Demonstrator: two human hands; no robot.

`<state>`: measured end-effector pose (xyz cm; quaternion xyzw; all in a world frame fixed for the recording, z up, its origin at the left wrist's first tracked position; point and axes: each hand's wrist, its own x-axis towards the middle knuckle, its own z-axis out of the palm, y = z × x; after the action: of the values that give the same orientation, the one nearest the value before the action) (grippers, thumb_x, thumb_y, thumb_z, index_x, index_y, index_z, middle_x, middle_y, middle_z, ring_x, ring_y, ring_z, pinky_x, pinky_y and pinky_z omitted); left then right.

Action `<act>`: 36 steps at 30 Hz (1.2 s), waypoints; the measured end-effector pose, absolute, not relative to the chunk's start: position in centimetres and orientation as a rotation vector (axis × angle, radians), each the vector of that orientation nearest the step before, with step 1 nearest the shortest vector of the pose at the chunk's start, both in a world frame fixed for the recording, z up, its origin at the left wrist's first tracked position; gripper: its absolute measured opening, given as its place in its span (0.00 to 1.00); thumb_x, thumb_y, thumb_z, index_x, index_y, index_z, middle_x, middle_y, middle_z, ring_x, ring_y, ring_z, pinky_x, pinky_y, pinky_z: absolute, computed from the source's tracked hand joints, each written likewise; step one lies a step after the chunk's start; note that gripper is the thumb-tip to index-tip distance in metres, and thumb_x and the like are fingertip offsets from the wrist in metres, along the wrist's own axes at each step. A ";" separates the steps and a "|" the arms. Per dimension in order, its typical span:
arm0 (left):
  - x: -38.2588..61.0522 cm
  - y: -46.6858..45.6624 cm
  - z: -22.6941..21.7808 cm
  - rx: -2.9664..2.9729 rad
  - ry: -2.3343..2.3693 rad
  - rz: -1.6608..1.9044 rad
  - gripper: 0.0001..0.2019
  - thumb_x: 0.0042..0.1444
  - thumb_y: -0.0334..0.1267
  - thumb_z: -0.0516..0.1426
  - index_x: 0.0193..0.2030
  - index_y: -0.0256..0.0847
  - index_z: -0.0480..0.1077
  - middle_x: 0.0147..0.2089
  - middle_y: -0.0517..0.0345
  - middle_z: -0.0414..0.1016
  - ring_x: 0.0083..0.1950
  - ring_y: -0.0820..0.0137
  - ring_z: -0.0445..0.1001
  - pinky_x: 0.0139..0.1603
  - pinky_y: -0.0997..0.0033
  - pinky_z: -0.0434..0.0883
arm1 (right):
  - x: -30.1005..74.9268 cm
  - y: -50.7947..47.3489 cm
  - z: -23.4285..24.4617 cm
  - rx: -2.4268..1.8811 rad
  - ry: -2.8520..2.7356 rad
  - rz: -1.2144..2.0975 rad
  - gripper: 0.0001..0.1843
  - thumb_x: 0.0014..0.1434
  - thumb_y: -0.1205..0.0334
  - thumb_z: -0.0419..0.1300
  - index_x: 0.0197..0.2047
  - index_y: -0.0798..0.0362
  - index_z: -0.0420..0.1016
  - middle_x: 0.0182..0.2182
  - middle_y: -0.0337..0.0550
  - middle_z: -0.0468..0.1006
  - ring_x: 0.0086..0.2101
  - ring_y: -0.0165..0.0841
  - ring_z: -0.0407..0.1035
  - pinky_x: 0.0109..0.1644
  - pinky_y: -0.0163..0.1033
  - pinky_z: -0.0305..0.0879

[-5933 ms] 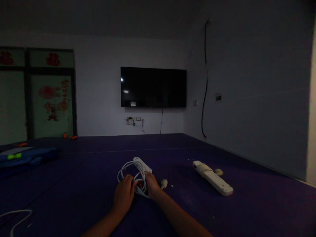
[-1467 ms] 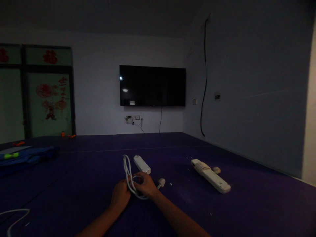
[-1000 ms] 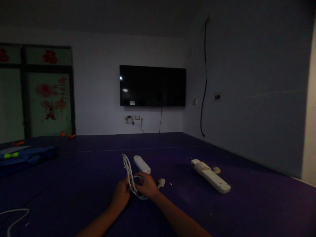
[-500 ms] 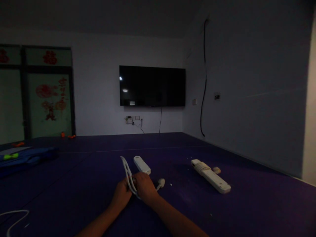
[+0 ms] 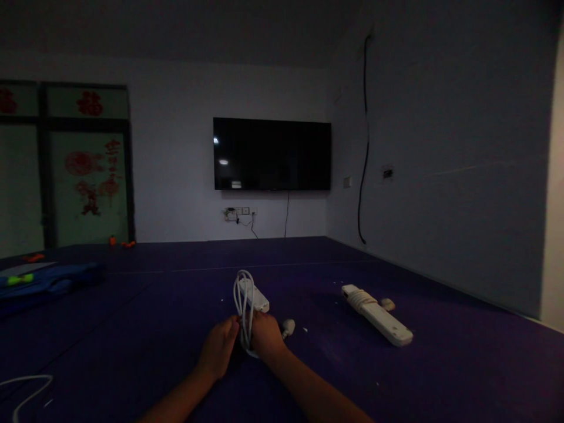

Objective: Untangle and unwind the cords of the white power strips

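A looped white power cord (image 5: 240, 294) stands up between my two hands, just in front of a white power strip (image 5: 256, 296) on the purple surface. My right hand (image 5: 265, 336) is closed around the coils. On their left side, my left hand (image 5: 219, 346) has its fingers bent and pressed together at the cord; what lies between its fingertips is hard to see in the dim light. The cord's plug (image 5: 288, 326) lies just right of my right hand. Farther right rests a second power strip (image 5: 388, 324) with its cord wound around one end.
Blue cloth (image 5: 66, 276) with a yellow-green item on it lies at the left. A loose white cable (image 5: 33, 382) is at the near left. Small orange objects (image 5: 127, 244) sit along the far edge. A television (image 5: 272, 154) hangs on the back wall.
The cord loops have swung from leaning left to nearly upright, now overlapping the nearer power strip. My left hand has drawn slightly away from my right hand.
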<state>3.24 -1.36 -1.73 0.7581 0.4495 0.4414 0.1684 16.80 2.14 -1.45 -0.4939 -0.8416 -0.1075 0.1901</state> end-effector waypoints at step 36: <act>3.4 -1.1 -2.1 2.139 1.690 1.212 0.18 0.54 0.45 0.44 0.38 0.38 0.70 0.33 0.50 0.76 0.37 0.64 0.73 0.38 0.71 0.64 | 16.5 0.7 -0.8 -1.334 -2.369 -0.379 0.10 0.57 0.64 0.46 0.38 0.56 0.67 0.34 0.51 0.74 0.31 0.37 0.71 0.31 0.39 0.63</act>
<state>3.37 -1.10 -2.13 0.7147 0.5646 0.4051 0.0791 16.49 0.66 -0.78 -0.4764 -0.8461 -0.1354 0.1970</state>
